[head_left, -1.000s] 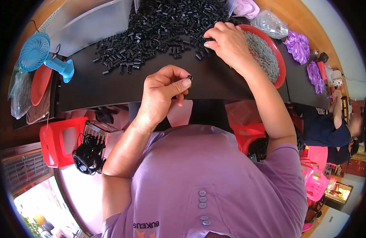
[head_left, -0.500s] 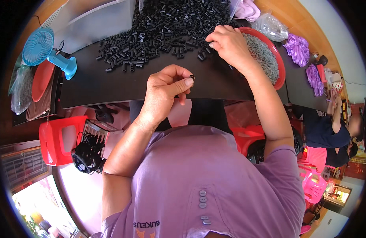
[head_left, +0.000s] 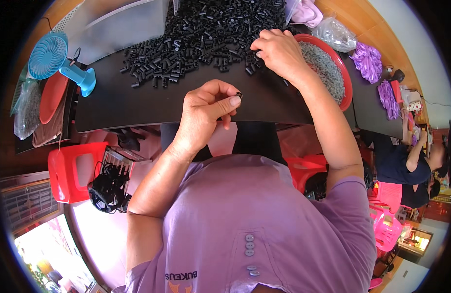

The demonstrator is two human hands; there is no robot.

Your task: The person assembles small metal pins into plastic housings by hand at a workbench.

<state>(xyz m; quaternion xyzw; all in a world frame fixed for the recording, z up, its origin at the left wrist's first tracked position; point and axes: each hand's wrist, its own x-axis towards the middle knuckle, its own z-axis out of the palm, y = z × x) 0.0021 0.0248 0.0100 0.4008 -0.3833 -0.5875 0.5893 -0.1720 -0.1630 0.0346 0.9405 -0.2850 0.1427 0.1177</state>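
Observation:
My left hand (head_left: 208, 110) is closed in a pinch above the front of the dark table. Between its thumb and forefinger sits a small black plastic piece (head_left: 239, 95), mostly covered by the fingertips. To the right, my right hand (head_left: 280, 52) is at the right edge of a heap of short black plastic tubes (head_left: 210, 39). Its fingers are bent, with thumb and forefinger close together; whatever they hold is too small or hidden to make out. Just beside that hand stands a red basin (head_left: 349, 83) full of small grey pieces (head_left: 325, 68).
A translucent plastic bin (head_left: 120, 29) stands at the back left, near a blue fan (head_left: 86, 82). Clear plastic bags (head_left: 334, 34) and purple bundles (head_left: 367, 62) lie beyond the basin. A red stool (head_left: 64, 178) is below left. Another person (head_left: 401, 161) sits at far right.
My right hand has shifted very slightly left at the heap's edge. My left hand keeps its pinch, almost in place. The person at far right has moved an arm.

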